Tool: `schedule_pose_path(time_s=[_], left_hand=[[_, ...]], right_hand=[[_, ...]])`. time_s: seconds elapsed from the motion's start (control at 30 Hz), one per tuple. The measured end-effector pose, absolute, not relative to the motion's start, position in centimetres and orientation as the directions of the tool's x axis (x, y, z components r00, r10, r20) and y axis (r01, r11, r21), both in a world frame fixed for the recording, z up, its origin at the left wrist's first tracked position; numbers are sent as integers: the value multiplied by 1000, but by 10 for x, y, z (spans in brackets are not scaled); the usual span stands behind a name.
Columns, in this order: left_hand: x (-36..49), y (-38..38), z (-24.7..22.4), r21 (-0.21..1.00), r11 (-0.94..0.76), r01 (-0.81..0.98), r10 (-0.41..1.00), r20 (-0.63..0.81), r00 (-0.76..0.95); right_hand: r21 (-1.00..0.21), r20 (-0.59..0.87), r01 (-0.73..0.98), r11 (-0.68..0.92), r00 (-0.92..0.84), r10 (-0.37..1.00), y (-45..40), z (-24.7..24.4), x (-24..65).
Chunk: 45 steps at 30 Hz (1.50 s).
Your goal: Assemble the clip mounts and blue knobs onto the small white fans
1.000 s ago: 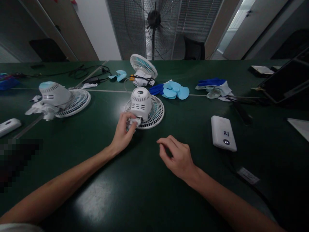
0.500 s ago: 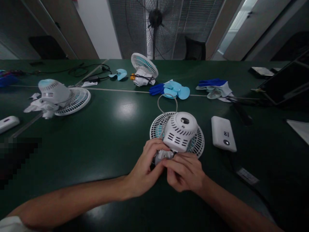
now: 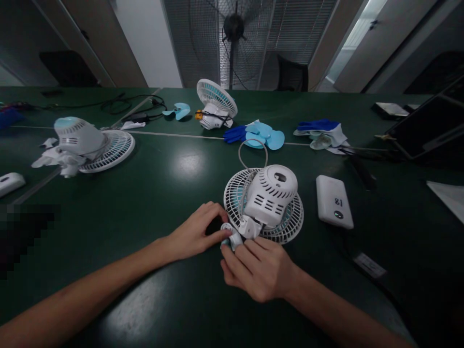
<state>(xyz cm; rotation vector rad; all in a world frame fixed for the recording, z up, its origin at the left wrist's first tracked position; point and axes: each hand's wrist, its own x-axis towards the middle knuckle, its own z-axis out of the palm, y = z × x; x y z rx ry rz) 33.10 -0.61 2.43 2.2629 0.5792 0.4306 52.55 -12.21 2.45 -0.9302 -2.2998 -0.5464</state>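
Note:
A white fan (image 3: 273, 191) lies grille-down on the dark green table, its vented motor housing facing up and a grey cable looping behind it. At its near left edge is a small white and light-blue part (image 3: 235, 238). My left hand (image 3: 199, 229) pinches this part from the left, between thumb and fingertips. On the right side of the part, my right hand (image 3: 259, 268) has its fingers curled against it, close to the fan's white neck bracket (image 3: 250, 226). The right fingertips are partly hidden.
A second fan (image 3: 81, 142) lies at the left and a third (image 3: 215, 106) at the back. Light-blue blades (image 3: 264, 135), blue-and-white gloves (image 3: 322, 130) and a white power bank (image 3: 334, 201) lie behind and right. A monitor (image 3: 431, 121) stands far right.
Both hands have moved left and slightly away from the fan's housing, with the small white part now out beside the grille. The neck bracket has come into view, and the fan has shifted slightly.

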Motion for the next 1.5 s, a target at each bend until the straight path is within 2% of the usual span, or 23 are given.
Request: schedule_pose_path(time_s=[0.2, 0.33, 0.5, 0.6, 0.67, 0.77, 0.87, 0.93, 1.0, 1.07, 1.13, 1.23, 1.33, 1.4, 1.5], left_hand=[[328, 0, 18, 826, -475, 302, 642, 91, 761], [328, -1, 14, 912, -346, 221, 720, 108, 685], [328, -7, 12, 944, -330, 8, 823, 284, 491], [331, -13, 14, 926, -375, -41, 854, 363, 374], [335, -18, 15, 927, -371, -52, 869, 366, 334], [339, -25, 18, 973, -226, -54, 900, 230, 370], [340, -31, 20, 991, -133, -13, 908, 127, 399], [339, -35, 20, 992, -124, -38, 905, 128, 406], [338, -39, 20, 988, -125, -96, 894, 154, 422], [338, -41, 19, 981, -142, -130, 879, 186, 439], [338, -41, 18, 978, -176, -114, 865, 209, 456], [338, -40, 18, 969, -243, -47, 846, 235, 479], [337, -43, 19, 960, -280, -12, 815, 244, 525], [336, -48, 21, 958, -285, -26, 771, 245, 587], [334, -58, 23, 943, -332, -27, 697, 265, 666]], right_hand=[[98, 575, 826, 555, -503, 645, -128, 13, 511], [97, 527, 837, 539, -503, 685, -126, 7, 511], [31, 460, 779, 626, -567, 683, -123, 9, 512], [30, 455, 733, 679, -615, 644, -121, 14, 513], [53, 492, 683, 728, -653, 576, -120, 17, 516], [80, 622, 577, 813, -666, 412, -123, 22, 523], [-8, 817, 580, 814, -466, 341, -126, 24, 531], [-142, 889, 628, 766, -259, 377, -125, 24, 536], [-275, 891, 662, 697, -97, 443, -121, 24, 540], [-363, 868, 664, 653, -14, 497, -117, 23, 542], [-411, 843, 643, 646, -1, 537, -114, 23, 543], [-394, 841, 641, 659, -39, 540, -113, 23, 542], [-269, 898, 682, 681, -78, 433, -116, 24, 544], [-226, 921, 727, 648, -58, 386, -118, 24, 546], [-271, 912, 798, 537, 35, 409, -118, 19, 549]])
